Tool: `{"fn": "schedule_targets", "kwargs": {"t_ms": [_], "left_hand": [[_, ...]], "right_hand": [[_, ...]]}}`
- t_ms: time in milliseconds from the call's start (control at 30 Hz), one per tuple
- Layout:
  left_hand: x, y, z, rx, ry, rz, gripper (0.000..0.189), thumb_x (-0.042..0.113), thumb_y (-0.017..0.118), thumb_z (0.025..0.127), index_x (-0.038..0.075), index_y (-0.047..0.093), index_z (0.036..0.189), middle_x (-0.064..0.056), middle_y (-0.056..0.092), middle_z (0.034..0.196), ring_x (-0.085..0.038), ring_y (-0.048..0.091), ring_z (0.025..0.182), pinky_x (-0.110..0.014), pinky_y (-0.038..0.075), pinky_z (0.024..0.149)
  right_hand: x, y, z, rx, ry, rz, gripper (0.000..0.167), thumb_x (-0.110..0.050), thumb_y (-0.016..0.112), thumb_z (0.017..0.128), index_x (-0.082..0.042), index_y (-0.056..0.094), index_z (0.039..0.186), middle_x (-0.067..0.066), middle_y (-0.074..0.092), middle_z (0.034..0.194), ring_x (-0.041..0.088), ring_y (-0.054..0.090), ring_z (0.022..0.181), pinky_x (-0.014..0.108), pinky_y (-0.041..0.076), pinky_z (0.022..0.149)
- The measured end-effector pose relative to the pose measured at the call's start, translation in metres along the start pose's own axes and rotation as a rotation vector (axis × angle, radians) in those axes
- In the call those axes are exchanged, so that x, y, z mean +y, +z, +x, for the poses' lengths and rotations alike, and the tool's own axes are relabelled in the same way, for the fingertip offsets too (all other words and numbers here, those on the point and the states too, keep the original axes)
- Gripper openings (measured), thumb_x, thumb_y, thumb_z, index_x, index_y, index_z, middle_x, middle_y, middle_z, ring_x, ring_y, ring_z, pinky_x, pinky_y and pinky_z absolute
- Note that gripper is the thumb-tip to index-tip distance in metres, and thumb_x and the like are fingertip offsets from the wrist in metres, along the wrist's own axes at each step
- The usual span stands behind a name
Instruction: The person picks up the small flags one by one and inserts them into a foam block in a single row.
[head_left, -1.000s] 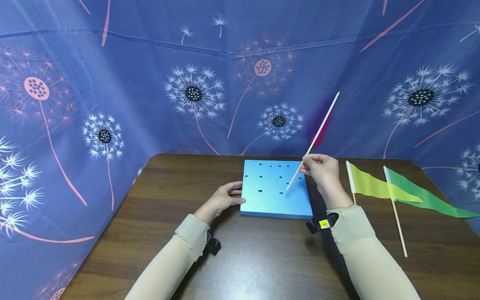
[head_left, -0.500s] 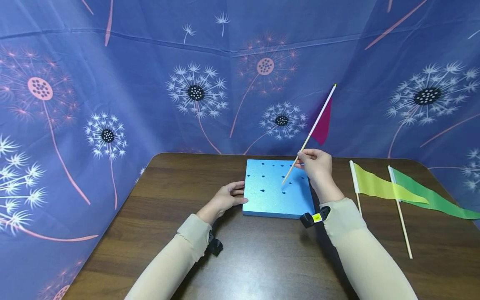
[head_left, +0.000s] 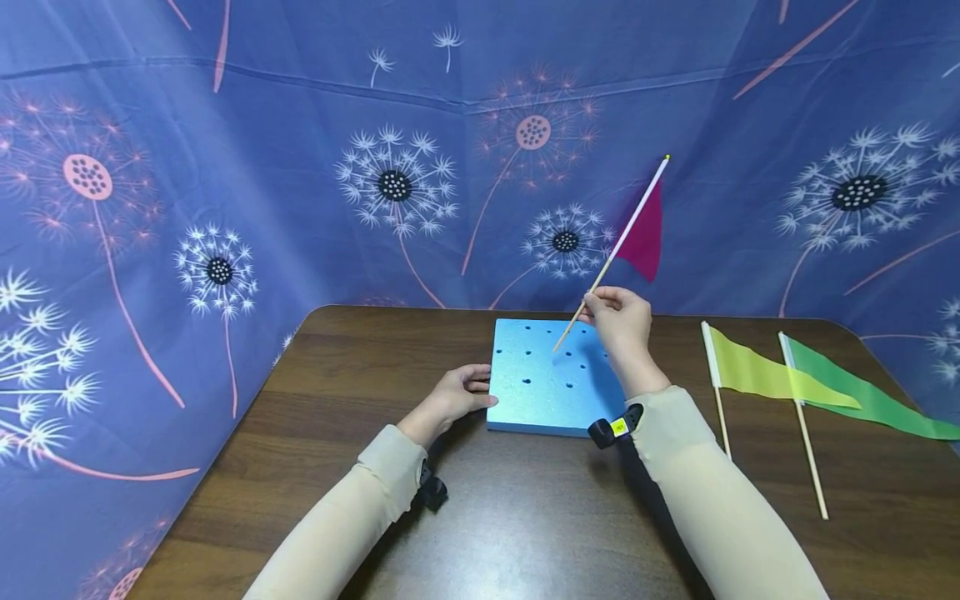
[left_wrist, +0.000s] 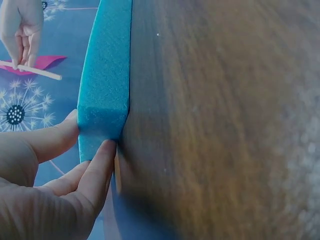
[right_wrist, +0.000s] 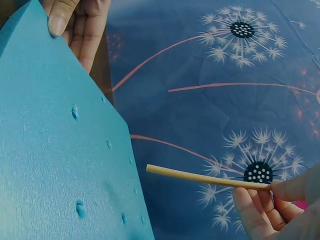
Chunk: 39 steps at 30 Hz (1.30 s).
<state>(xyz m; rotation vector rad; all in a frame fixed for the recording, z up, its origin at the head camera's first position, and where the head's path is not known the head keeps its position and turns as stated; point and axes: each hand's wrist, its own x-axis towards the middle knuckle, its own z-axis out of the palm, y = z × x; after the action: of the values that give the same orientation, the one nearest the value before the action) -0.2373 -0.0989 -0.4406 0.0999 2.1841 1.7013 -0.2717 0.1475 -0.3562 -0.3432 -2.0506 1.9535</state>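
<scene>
My right hand (head_left: 621, 323) pinches the thin wooden stick of a magenta pennant flag (head_left: 642, 235) between thumb and fingers. The stick leans, cloth end up and to the right, its bare lower end (right_wrist: 155, 169) over the blue foam board (head_left: 517, 408). In the right wrist view that tip stands apart from the board. The board lies flat on the table and has rows of small holes in its top. My left hand (head_left: 452, 398) holds its left edge near the front corner, thumb at the upper edge (left_wrist: 72, 120) and fingertips against the side.
A yellow pennant flag (head_left: 750, 365) and a green pennant flag (head_left: 847, 385) lie on the right of the brown wooden table (head_left: 360, 358), the yellow cloth overlapping the green one. Behind the table hangs a blue dandelion-print cloth (head_left: 300, 150).
My right hand has moved left and toward the back, carrying the magenta flag, whose lower tip shifted across the board. More of its cloth shows now. My left hand keeps its place at the board.
</scene>
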Motion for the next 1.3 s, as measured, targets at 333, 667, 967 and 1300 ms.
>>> {"fn": "schedule_targets", "kwargs": {"t_ms": [333,667,967,1300], "left_hand": [[0.005,0.003,-0.007,0.027,0.005,0.061,0.056,0.003,0.068,0.089,0.004,0.047,0.141,-0.015,0.053,0.137,-0.029,0.053,0.124,-0.037,0.051,0.097],[0.003,0.001,-0.009,0.024,-0.005,0.051,0.057,0.004,0.068,0.089,0.005,0.046,0.142,-0.015,0.052,0.138,-0.030,0.052,0.125,-0.039,0.050,0.097],[0.004,0.003,-0.005,0.016,0.004,0.060,0.056,0.002,0.069,0.088,0.004,0.048,0.140,-0.015,0.053,0.137,-0.029,0.053,0.124,-0.035,0.052,0.095],[0.005,0.001,-0.004,0.012,-0.007,0.047,0.056,0.002,0.069,0.088,0.003,0.047,0.140,-0.016,0.052,0.138,-0.030,0.053,0.124,-0.033,0.052,0.093]], "right_hand": [[0.008,0.021,0.002,-0.015,-0.038,-0.003,0.022,-0.007,0.066,0.091,0.007,0.067,0.108,0.008,0.063,0.082,0.007,0.067,0.064,0.030,0.059,0.075],[0.017,0.039,0.003,-0.024,-0.046,-0.012,0.021,-0.008,0.066,0.091,0.005,0.068,0.108,0.015,0.065,0.090,0.018,0.071,0.074,0.038,0.058,0.081],[0.021,0.045,0.004,-0.005,-0.082,-0.017,0.019,-0.007,0.066,0.092,0.006,0.068,0.106,0.018,0.065,0.091,0.021,0.070,0.075,0.037,0.059,0.079],[0.026,0.053,0.002,-0.008,-0.176,-0.133,0.018,-0.009,0.066,0.092,0.003,0.070,0.105,0.021,0.069,0.094,0.029,0.070,0.082,0.018,0.057,0.066]]}}
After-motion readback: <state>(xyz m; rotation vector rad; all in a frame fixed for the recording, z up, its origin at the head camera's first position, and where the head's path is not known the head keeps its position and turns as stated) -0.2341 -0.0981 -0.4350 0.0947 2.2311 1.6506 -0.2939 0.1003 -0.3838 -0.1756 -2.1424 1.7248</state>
